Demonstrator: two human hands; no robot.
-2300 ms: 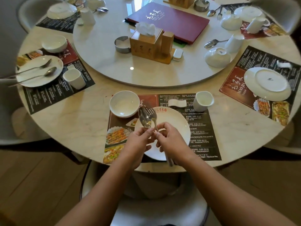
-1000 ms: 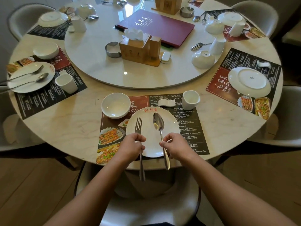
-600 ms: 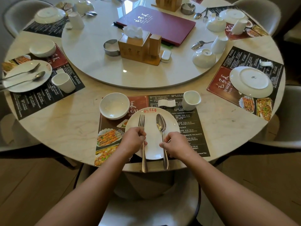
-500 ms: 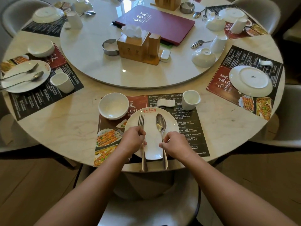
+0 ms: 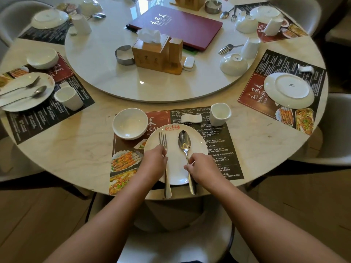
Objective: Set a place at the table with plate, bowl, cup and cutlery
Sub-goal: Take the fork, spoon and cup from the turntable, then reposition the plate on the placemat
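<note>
The fork (image 5: 163, 141) and spoon (image 5: 183, 141), bunched together moments ago, now lie parallel on the plate (image 5: 174, 166). The left hand (image 5: 154, 161) grips the fork's handle and the right hand (image 5: 201, 168) pinches the spoon's, seemingly squaring them up.

The plate (image 5: 175, 168) sits on the placemat (image 5: 224, 149), near the edge of the table (image 5: 76, 149). On it lie the fork (image 5: 163, 139) at left and the spoon (image 5: 183, 141) at right, their handles passing over the near rim. Behind it at left stands the bowl (image 5: 130, 123), at right the cup (image 5: 220, 114), and a small rest (image 5: 190, 118) between them.
</note>
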